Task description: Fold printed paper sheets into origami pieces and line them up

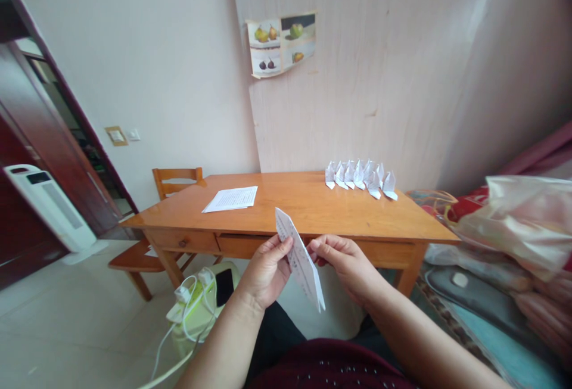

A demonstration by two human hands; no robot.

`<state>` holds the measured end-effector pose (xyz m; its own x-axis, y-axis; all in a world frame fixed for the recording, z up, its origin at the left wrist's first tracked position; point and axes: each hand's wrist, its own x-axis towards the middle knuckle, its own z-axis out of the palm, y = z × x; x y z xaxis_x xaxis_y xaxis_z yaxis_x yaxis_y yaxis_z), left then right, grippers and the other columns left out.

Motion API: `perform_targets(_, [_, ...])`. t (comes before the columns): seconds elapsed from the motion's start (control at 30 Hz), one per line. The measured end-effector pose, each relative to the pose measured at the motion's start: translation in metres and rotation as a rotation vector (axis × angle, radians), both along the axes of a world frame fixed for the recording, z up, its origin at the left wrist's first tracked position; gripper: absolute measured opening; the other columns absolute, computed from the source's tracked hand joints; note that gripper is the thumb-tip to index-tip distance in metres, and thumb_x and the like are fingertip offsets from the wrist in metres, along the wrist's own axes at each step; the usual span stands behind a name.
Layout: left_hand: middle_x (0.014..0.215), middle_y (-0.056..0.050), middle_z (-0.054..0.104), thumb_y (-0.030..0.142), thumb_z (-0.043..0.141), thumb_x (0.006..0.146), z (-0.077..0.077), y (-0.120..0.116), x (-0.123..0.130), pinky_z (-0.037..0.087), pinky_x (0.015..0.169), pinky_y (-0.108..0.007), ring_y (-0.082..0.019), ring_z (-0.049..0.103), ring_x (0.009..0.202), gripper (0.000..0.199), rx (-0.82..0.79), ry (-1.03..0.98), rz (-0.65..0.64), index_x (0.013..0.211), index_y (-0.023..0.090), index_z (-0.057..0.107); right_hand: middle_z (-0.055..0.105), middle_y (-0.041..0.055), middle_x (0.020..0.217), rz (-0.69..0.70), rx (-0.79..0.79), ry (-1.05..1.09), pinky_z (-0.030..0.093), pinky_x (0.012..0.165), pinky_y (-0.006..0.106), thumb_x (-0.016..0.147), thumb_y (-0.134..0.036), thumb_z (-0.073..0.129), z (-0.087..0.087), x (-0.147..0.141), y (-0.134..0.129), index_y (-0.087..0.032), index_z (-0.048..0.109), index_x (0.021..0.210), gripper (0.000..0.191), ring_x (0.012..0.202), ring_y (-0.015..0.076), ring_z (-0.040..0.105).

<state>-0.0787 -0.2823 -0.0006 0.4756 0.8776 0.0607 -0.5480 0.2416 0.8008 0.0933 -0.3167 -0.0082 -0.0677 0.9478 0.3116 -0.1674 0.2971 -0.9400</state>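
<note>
A folded sheet of printed white paper (300,258) is held up above my lap, in front of the table's near edge. My left hand (269,267) grips its left side, thumb on the near face. Close to the paper's right side, my right hand (342,263) has its thumb and fingers pinched together; whether they hold part of the paper is hidden. On the table (286,189), a stack of printed sheets (232,199) lies at the left, and several folded paper figures (360,176) stand upright at the back right.
Beside my left forearm is a pale green stool (185,317) with a phone, chargers and white cables. A wooden chair (177,179) and a bench (138,259) stand left of the table. Plastic bags (522,216) are piled at the right.
</note>
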Motion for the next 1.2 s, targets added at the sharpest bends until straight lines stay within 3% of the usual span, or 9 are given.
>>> perform_targets(0.23, [0.086,-0.004,0.071,0.029,0.079,0.080,0.003,-0.004,0.001,0.049,0.078,-0.029,-0.015,0.065,0.077,0.023,0.090,0.070,0.066,0.098,0.016,0.070,0.063,0.0011,0.075,-0.021,0.017,0.006,0.042,0.072,0.029,0.086,-0.047,0.069,0.004,-0.001,-0.004,-0.019,0.069,0.081,0.029,0.072,0.0144,0.053])
perform_targets(0.43, [0.087,-0.005,0.071,0.035,0.078,0.080,0.003,-0.005,0.004,0.045,0.073,-0.026,-0.014,0.060,0.075,0.031,0.234,0.247,0.197,0.104,0.015,0.072,0.062,0.0003,0.073,0.038,-0.093,0.011,0.040,0.062,0.027,0.079,-0.053,0.075,-0.001,-0.003,-0.003,-0.019,0.065,0.083,0.036,0.064,0.0129,0.051])
perform_targets(0.67, [0.093,-0.007,0.070,0.037,0.074,0.083,0.004,-0.009,0.006,0.044,0.070,-0.025,-0.013,0.059,0.076,0.036,0.268,0.247,0.239,0.110,0.014,0.067,0.063,0.0016,0.073,-0.097,-0.087,0.036,0.038,0.061,0.027,0.082,-0.053,0.073,-0.009,0.000,0.002,-0.018,0.065,0.082,0.035,0.063,0.0135,0.051])
perform_targets(0.9, [0.079,-0.001,0.066,0.028,0.077,0.078,0.001,-0.015,0.011,0.045,0.071,-0.024,-0.012,0.058,0.072,0.023,0.300,0.294,0.300,0.084,0.017,0.057,0.065,0.0030,0.075,-0.131,-0.075,0.069,0.040,0.063,0.029,0.078,-0.057,0.074,-0.011,-0.002,0.004,-0.019,0.065,0.082,0.039,0.066,0.0157,0.053])
perform_targets(1.03, [0.077,0.000,0.063,0.028,0.076,0.079,-0.003,-0.012,0.012,0.043,0.070,-0.024,-0.012,0.055,0.071,0.021,0.324,0.320,0.317,0.082,0.017,0.057,0.063,0.0033,0.077,-0.153,-0.040,0.014,0.041,0.065,0.029,0.080,-0.057,0.072,-0.011,-0.003,0.002,-0.020,0.066,0.083,0.037,0.069,0.0165,0.052])
perform_targets(1.2, [0.083,-0.002,0.065,0.029,0.075,0.079,-0.010,-0.005,0.014,0.043,0.073,-0.026,-0.014,0.058,0.076,0.022,0.250,0.282,0.272,0.084,0.017,0.057,0.055,0.0006,0.066,-0.179,0.012,-0.039,0.041,0.067,0.029,0.088,-0.055,0.063,-0.004,0.000,-0.002,-0.020,0.062,0.069,0.039,0.067,0.0155,0.047])
